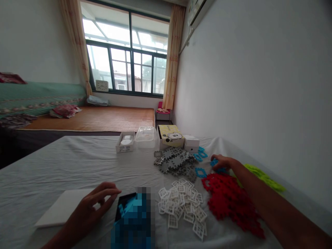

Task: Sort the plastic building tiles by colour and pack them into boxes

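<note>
Looking down the room, we have the bed beyond the far edge of our surface, which is covered in pale cloth. Red notched pieces heaped toward the right edge, partly under our right forearm. White slab lies flat toward the near left corner, partly behind our left forearm. White lattice pieces in a loose pile, mid-surface toward the near edge. Dark-edged item at the near edge: blue shows on it, mostly pixelated, we can't tell what it is. Grey notched pieces stacked nearer the far edge. Lime-green pieces along the right edge. Up by the far edge: yellow printed box, clear tub left of it, open white box left again, small white box on the right.

Left hand: grip loosely curled, gap inside, nothing seen in it; fingertips just beside the dark-edged item. Right hand: fingers bent down at blue pieces, just past the red heap toward the far right corner; can't tell if its grip has closed on one. More blue frames lie loose beside the grey stack.
</note>
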Demonstrator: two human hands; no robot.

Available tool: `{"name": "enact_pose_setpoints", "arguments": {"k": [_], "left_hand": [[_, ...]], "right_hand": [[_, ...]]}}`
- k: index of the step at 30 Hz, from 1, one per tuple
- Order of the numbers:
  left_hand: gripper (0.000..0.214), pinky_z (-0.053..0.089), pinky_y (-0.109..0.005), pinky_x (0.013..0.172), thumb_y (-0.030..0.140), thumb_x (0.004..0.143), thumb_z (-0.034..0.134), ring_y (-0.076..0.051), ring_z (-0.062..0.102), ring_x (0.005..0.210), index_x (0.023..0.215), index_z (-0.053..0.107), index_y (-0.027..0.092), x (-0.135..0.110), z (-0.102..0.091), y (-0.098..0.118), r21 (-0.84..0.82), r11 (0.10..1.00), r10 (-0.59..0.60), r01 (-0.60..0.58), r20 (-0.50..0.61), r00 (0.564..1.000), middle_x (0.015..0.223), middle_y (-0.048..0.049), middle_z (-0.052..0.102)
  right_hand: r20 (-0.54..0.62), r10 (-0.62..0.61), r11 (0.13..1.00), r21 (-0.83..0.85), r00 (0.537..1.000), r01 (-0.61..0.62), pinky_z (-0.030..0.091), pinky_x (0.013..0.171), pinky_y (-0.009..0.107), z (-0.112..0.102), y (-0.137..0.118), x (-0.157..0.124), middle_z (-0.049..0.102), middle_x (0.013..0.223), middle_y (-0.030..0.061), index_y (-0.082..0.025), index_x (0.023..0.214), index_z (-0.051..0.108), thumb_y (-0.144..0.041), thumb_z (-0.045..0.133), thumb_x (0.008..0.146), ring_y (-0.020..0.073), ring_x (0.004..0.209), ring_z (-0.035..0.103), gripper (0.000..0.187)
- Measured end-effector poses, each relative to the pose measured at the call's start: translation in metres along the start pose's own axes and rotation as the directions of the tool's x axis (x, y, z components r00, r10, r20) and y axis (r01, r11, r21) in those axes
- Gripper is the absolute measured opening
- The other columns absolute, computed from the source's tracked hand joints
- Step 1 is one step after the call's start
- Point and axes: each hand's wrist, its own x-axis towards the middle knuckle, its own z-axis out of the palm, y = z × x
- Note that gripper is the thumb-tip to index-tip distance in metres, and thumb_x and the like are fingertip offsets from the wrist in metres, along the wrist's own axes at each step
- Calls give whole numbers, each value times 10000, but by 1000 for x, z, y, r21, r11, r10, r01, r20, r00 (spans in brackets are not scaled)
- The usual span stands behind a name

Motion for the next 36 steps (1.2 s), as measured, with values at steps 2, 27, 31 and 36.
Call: {"name": "enact_pose_setpoints", "arguments": {"k": [2, 27, 31, 36], "left_hand": [[222, 517, -156, 550, 411, 827, 573, -152, 659, 786, 947, 704, 279, 1, -1, -1, 13, 1000, 0, 1, -16, 1000, 980, -34, 665], [232, 521, -149, 565, 365, 862, 519, -133, 649, 773, 950, 701, 249, -2, 0, 0, 11, 1000, -30, 30, 14, 999, 977, -38, 664], [225, 519, -150, 568, 349, 864, 514, -129, 646, 776, 955, 697, 255, -3, -1, 2, 4, 1000, -20, 20, 14, 1000, 982, -31, 657], [229, 512, -153, 558, 348, 870, 504, -119, 633, 751, 957, 691, 247, -3, -2, 2, -3, 1000, -14, 14, 30, 999, 993, -35, 649]], "right_hand": [[-31, -4, 1000, 26, 999, 5, 480, 501, 255, 4, 2, 1, 580, 1028, 100, -188, 1057, 586, -261, 742, 507, 189, 716, 603, 577], [-89, 41, 998, -44, 995, -45, 488, 529, 330, 13, -32, 6, 598, 1016, 137, -180, 1038, 594, -153, 710, 435, 280, 765, 611, 615], [-47, 93, 995, -15, 995, -94, 495, 484, 367, 14, -29, 7, 608, 887, 99, -183, 1035, 568, -137, 688, 431, 264, 676, 613, 617], [-24, 107, 988, 115, 994, -104, 501, 523, 309, 10, -21, 4, 593, 783, 32, -210, 1019, 530, -191, 644, 554, 201, 675, 606, 480]]}}
